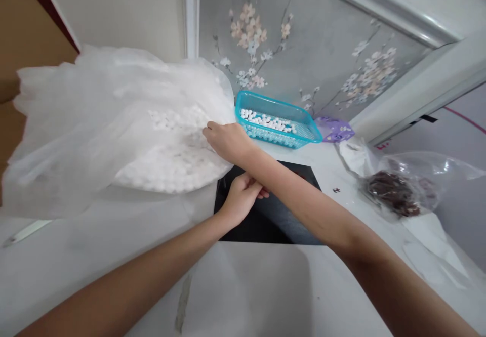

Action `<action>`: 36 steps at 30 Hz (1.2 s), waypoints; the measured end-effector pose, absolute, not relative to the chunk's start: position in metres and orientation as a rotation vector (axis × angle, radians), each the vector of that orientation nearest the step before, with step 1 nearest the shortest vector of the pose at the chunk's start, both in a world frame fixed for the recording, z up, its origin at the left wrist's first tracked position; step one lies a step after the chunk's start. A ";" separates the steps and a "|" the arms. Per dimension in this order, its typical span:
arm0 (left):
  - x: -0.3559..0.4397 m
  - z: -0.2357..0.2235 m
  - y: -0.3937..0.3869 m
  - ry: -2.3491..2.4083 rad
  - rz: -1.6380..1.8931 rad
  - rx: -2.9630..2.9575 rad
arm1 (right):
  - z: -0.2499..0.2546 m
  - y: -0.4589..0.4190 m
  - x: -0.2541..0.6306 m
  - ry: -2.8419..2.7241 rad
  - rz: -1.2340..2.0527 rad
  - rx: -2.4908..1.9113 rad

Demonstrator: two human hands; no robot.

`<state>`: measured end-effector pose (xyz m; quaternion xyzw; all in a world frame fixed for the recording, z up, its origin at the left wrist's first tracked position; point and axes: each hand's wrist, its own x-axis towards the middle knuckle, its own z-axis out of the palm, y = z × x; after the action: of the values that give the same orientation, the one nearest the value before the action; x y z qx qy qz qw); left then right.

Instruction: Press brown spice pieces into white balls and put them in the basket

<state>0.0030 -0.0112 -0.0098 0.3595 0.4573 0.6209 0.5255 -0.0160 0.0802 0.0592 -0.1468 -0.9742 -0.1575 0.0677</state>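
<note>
My right hand (229, 141) reaches across to the left, at the right edge of a large clear plastic bag (76, 109) full of small round white pieces (170, 175). Its fingers are curled closed; whatever they may hold is hidden. Under my right forearm, my left hand (242, 198) is held over a black mat (266, 225). The left fingers are bent in and partly covered by the forearm, so their contents cannot be made out. Behind the hands stands a blue plastic basket (284, 107) with more white pieces lying on its bottom.
A purple packet (334, 129) lies right of the basket. Farther right is a clear bag (395, 190) of dark brown pieces, with a small dark bit (336, 190) near it. A pale stick-like object (26, 232) lies at left. A flowered grey panel (322, 28) rises behind the white table (258, 286).
</note>
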 end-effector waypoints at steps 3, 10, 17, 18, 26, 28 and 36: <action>0.003 -0.009 -0.011 1.091 1.506 0.836 | 0.059 0.079 -0.006 -2.848 -0.313 -0.454; 0.001 -0.003 -0.014 1.130 1.625 0.712 | 0.024 0.040 0.084 -2.126 0.198 -0.719; 0.000 0.001 -0.013 1.164 1.368 0.930 | -0.013 0.024 0.137 -2.097 0.434 -0.973; 0.000 0.002 -0.013 1.181 1.356 0.952 | -0.013 0.025 0.137 -2.092 0.448 -0.972; -0.001 -0.002 -0.008 1.329 1.423 0.977 | -0.003 0.056 0.158 -1.991 0.346 -1.088; -0.002 -0.004 -0.007 1.350 1.413 0.995 | -0.008 0.063 0.168 -1.979 0.328 -1.180; -0.001 -0.002 -0.007 1.389 1.426 0.914 | -0.013 0.066 0.165 -2.124 0.417 -1.233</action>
<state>-0.0006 -0.0068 -0.0019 0.3708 0.5639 0.5788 0.4578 0.1649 0.0656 -0.0126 -0.4689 -0.8080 0.1587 0.3196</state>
